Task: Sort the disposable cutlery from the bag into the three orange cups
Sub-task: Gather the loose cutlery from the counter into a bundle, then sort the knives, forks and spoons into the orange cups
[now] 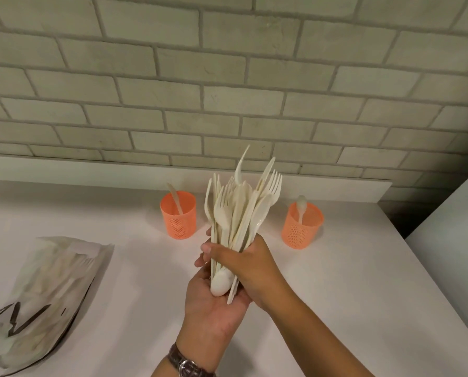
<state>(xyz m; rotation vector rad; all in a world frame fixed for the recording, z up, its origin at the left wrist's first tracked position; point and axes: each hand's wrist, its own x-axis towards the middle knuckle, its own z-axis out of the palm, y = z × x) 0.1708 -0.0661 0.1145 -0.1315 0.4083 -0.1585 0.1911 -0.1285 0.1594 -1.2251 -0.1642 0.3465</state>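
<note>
A bundle of cream plastic cutlery (241, 208), forks, knives and spoons mixed, stands upright above the white counter. My left hand (213, 308) cups its lower end from below, palm up. My right hand (252, 259) is wrapped around the bundle's middle. One orange mesh cup (178, 216) stands behind on the left with a knife in it. A second orange cup (302, 225) stands on the right with a spoon in it. The bundle hides the space between them, so a third cup cannot be seen. The crumpled paper bag (45, 295) lies on the counter at the left.
A white counter (350, 308) runs to a pale brick wall (227, 91) behind the cups. Its right edge drops off beside a white panel (450, 227). A watch (186, 364) is on my left wrist.
</note>
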